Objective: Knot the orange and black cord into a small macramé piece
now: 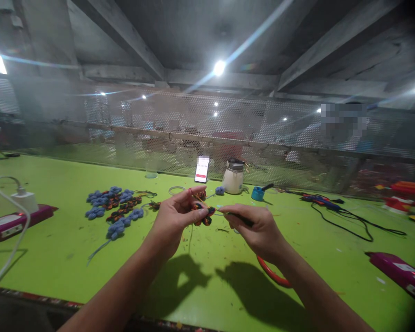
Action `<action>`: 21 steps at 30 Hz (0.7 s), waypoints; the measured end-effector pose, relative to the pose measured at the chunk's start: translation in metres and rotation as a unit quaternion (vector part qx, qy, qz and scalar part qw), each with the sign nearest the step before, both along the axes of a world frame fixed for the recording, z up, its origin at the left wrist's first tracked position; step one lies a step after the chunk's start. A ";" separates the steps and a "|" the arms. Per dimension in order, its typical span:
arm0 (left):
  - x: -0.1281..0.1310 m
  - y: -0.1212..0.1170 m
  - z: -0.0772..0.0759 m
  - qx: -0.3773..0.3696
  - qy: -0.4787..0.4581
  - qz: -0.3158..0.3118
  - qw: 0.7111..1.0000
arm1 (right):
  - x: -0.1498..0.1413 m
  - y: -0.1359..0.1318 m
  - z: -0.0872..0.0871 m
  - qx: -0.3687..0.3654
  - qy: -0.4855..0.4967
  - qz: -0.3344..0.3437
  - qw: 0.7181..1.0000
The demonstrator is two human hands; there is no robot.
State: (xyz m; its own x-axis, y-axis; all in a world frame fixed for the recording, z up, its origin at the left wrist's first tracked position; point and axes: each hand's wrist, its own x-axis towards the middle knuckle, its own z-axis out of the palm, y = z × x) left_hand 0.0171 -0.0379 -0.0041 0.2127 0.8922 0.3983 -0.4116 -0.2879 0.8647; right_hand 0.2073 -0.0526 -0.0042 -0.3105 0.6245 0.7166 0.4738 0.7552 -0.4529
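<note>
My left hand [174, 216] pinches a small crocheted flower [204, 217] of dark yarn with orange and red flecks between thumb and fingers. A strand of the yarn runs up over the raised fingers. My right hand [257, 226] closes around a dark-handled crochet hook [244, 218], its tip pointing left at the flower's edge. Most of the handle is hidden in the palm. Below the right forearm, part of a red curved loop [271, 273] shows on the table. Left of my hands lie several blue crocheted flowers [119, 227] and dark-orange ones [119, 213].
On the green table [72, 272] stand a phone [201, 169], a lidded jar [233, 177] and a small blue pot [257, 193]. A corded blue tool [320, 201] lies right. Purple power strips [399, 274] sit at both sides. A perforated screen [256, 129] closes the back.
</note>
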 end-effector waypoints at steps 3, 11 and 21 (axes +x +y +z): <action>-0.001 0.002 0.000 -0.001 0.003 -0.002 1.000 | 0.001 0.000 0.003 0.017 -0.016 0.010 1.000; 0.000 0.003 0.000 -0.024 -0.011 -0.001 1.000 | 0.003 -0.003 0.005 0.018 -0.022 0.013 1.000; 0.001 0.004 0.000 -0.026 -0.007 -0.020 0.999 | 0.003 -0.001 0.002 -0.029 0.003 0.024 0.999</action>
State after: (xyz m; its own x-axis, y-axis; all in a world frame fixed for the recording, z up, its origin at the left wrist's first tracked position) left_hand 0.0180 -0.0343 -0.0045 0.2440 0.9024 0.3552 -0.4336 -0.2261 0.8723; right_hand 0.2100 -0.0539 -0.0024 -0.3360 0.6491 0.6825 0.4347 0.7497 -0.4990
